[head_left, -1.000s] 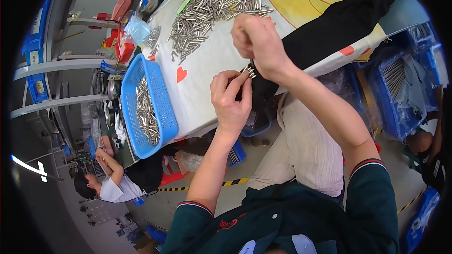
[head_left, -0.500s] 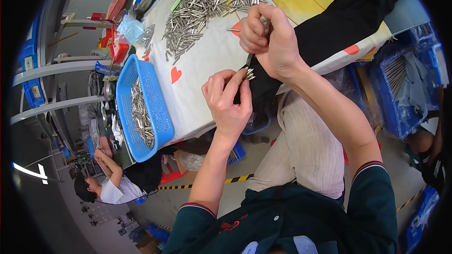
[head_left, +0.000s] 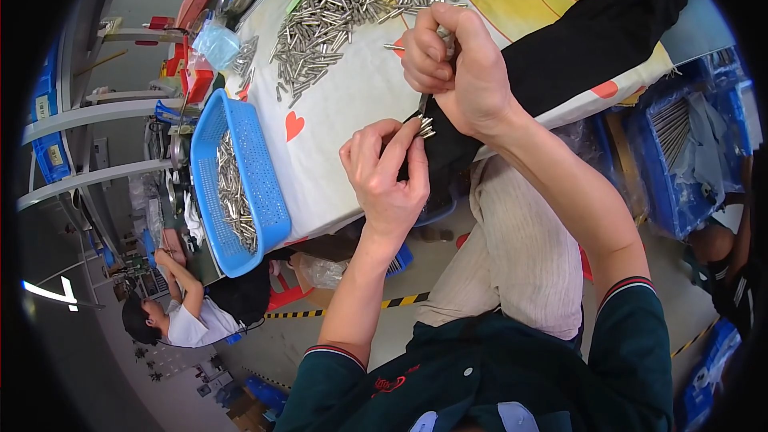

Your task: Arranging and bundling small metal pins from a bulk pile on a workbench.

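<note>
My left hand is closed, pinching a small bundle of short metal pins between thumb and fingers, their ends pointing right. Just above and to the right, my right hand is curled into a fist. A single metal pin sticks out of its left side, and a thin dark blade-like tool reaches down from it toward the bundle. Most of that tool is hidden by the palm, so its kind is unclear. Black cloth lies under and beside my right hand.
A large pile of metal pins spreads over the far side of the patterned tablecloth. At the left edge stands a blue perforated basket with more pins. Blue bins are at right. Another person sits far left.
Both hands keep nearly the same pose and grip. The view has shifted slightly, so the table and basket appear a little farther left.
</note>
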Motion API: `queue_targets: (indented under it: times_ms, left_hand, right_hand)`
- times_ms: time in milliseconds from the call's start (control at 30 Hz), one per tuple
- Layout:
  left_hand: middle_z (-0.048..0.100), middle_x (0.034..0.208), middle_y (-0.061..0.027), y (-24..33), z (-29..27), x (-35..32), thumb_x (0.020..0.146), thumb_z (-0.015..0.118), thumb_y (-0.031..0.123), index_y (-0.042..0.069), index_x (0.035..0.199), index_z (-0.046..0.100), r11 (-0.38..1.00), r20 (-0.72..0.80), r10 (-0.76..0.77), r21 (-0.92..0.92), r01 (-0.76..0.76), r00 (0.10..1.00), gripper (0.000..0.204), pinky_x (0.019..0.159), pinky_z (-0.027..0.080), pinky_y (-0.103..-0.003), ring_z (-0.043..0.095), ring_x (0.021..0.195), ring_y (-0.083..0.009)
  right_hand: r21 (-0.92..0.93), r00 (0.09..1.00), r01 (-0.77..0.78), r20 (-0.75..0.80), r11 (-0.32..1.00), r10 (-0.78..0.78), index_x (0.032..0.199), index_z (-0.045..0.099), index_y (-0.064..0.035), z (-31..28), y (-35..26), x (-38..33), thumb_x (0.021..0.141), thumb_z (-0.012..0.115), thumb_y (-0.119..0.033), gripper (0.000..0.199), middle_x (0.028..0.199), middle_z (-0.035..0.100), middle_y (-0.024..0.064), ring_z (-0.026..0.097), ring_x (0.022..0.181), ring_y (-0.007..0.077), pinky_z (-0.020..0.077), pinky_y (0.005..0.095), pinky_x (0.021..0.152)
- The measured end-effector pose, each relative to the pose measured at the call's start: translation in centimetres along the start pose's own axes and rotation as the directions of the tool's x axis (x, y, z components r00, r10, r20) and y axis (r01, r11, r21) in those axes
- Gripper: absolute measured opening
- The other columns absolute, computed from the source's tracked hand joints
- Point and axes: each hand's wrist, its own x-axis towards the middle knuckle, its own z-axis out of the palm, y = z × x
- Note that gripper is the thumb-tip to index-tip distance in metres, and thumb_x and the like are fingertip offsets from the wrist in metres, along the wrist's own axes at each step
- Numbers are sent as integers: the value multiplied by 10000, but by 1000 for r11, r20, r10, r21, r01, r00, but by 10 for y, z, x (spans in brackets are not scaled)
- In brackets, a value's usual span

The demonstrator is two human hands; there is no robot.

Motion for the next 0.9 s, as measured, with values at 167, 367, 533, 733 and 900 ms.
queue_targets:
  times_ms: [167,367,533,733,900]
  left_hand:
    - [573,802,-18,0,0,-1,705,665,16,59,897,680,1000,5,-1,3,1,1000,198,736,347,-317,531,730,-167]
    - [573,806,-16,0,1,-1,703,665,14,60,903,683,1000,-2,5,7,-5,1000,206,740,348,-317,532,731,-168]
    - [572,807,-13,0,0,-1,703,670,16,64,908,684,1000,2,2,13,-2,1000,211,741,347,-315,531,733,-167]
    - [573,808,-15,0,0,-1,700,676,20,64,911,685,1000,2,-2,7,2,1000,216,743,350,-315,528,726,-169]
    - [572,806,-16,-1,1,-1,696,678,20,63,912,685,1000,1,1,11,-1,1000,220,740,352,-316,526,723,-172]
  right_hand:
    - [-33,1000,-23,9,999,23,616,314,-103,2,0,2,929,353,-288,366,506,283,-22,187,463,78,186,251,450]
    - [-45,1000,-16,-1,999,16,617,317,-103,2,0,2,931,355,-292,369,506,285,-23,184,461,78,185,252,450]
    - [-52,1000,-10,-5,999,10,620,318,-101,3,0,2,934,345,-279,361,506,287,-23,181,460,77,184,251,449]
    - [-3,1000,10,15,1000,-10,629,357,-70,-1,2,2,871,370,-211,279,507,315,-9,219,458,70,178,243,424]
    - [24,1000,22,0,999,-22,623,354,-67,-2,3,3,873,372,-212,289,505,318,-5,222,457,73,181,243,424]
